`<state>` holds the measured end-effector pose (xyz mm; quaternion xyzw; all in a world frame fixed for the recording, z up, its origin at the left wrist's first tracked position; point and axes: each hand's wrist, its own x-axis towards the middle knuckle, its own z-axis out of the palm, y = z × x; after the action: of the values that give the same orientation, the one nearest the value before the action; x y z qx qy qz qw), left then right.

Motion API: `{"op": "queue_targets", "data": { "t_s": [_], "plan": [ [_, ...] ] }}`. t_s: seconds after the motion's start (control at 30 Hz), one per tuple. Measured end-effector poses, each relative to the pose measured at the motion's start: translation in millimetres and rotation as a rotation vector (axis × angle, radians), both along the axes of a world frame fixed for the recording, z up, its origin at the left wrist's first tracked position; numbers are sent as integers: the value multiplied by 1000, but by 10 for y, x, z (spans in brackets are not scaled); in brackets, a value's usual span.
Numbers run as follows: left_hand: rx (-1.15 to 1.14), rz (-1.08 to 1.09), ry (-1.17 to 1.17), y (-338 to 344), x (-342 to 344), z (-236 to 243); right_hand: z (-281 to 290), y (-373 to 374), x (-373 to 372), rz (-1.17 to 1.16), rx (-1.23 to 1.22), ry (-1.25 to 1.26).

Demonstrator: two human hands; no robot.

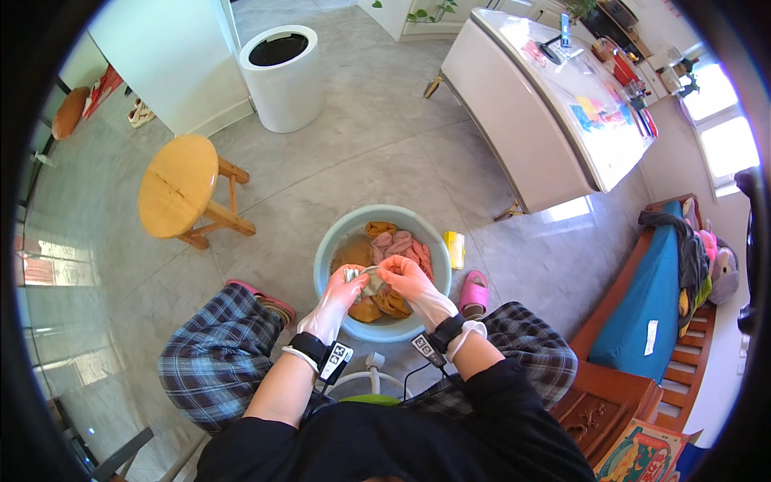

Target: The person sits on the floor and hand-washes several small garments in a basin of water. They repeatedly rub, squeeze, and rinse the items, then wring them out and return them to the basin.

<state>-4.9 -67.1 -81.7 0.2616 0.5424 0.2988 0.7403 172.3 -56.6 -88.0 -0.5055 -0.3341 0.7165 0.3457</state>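
Observation:
My left hand [344, 287] and my right hand [397, 279], in pink-and-white rubber gloves, are closed on a small pale cloth [366, 279] held between them over a light blue basin [324, 241]. Mustard garments [391, 300] and pink ones [401, 245] lie in water inside the basin. A yellow package [454, 249] rests on the floor just right of it. Black straps with small devices are on both my wrists.
Pink slippers [472, 289] flank the basin. A wooden stool [178, 185] and white bin [281, 96] are ahead-left. A white desk [514, 112] stands ahead-right. A wooden bed [691, 369] with blue mattress [626, 321] lines the right. Grey tiled floor [361, 145] lies between.

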Motion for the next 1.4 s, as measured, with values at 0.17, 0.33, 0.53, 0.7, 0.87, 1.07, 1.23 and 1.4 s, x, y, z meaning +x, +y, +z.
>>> {"op": "queue_targets", "data": {
  "t_s": [0.17, 0.33, 0.53, 0.7, 0.87, 1.07, 1.23, 1.4],
  "plan": [
    [-37, -8, 90, 16, -241, -145, -115, 128, -170, 229, -19, -93],
    [-150, 26, 129, 38, -350, -166, -57, 227, -417, 348, 47, -163],
    [-149, 64, 113, 196, -244, -68, 199, 416, -308, 320, 31, -191],
    [-213, 164, 92, 173, -159, 56, 265, 573, -199, 413, -82, -233],
    [-164, 229, 53, 167, -179, 128, 186, 632, -246, 431, -15, -178],
    [-139, 204, -36, 178, -178, 127, 100, 670, -215, 397, 30, -146],
    [-83, 279, -192, 165, -155, 102, 18, 659, -153, 281, -56, -143],
    [-28, 279, -404, 105, -158, 125, 84, 626, -138, 174, -144, -2]
  ]
}}
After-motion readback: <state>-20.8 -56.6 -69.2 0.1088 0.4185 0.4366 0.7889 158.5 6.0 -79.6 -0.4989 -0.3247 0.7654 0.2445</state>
